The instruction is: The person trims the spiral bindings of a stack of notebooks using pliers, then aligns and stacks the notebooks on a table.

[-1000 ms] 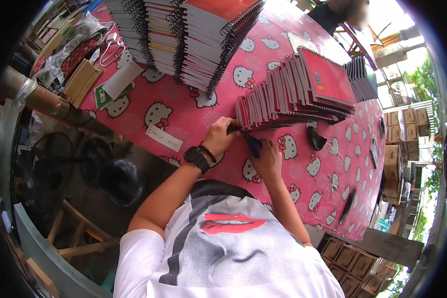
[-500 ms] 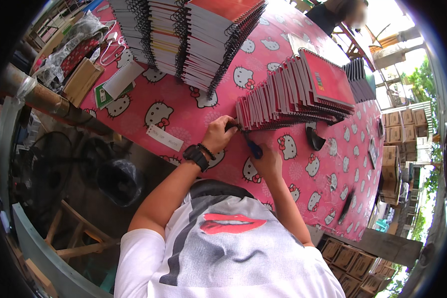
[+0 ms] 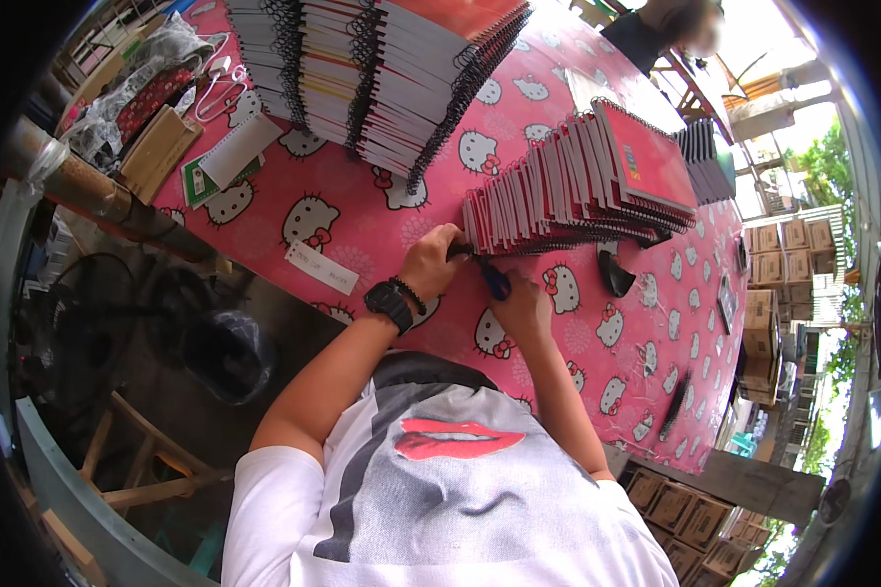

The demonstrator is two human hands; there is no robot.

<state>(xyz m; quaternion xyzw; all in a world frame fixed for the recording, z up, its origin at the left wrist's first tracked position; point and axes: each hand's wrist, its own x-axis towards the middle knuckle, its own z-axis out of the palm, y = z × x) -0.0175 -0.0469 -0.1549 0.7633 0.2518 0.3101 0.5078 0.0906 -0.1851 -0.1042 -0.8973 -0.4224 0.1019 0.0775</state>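
A slanted row of red-covered spiral notebooks (image 3: 578,191) lies on a pink table (image 3: 362,210) with a cartoon-cat print. My left hand (image 3: 431,262), a black watch on its wrist, pinches the wire binding at the near end of the row. Just to its right, my right hand (image 3: 525,305) grips a blue-handled tool (image 3: 496,282), probably pliers. The tool's tip points at that same near corner. My fingers hide the tip itself.
Tall stacks of spiral notebooks (image 3: 382,78) stand at the far side, with a dark pile (image 3: 700,147) to the right. A white label strip (image 3: 321,267), a black object (image 3: 615,274), a floor fan (image 3: 69,323), cardboard boxes (image 3: 768,293) and another person (image 3: 661,24) surround the spot.
Both hands stay at the near end of the notebook row. The tool in my right hand has shifted slightly against the binding.
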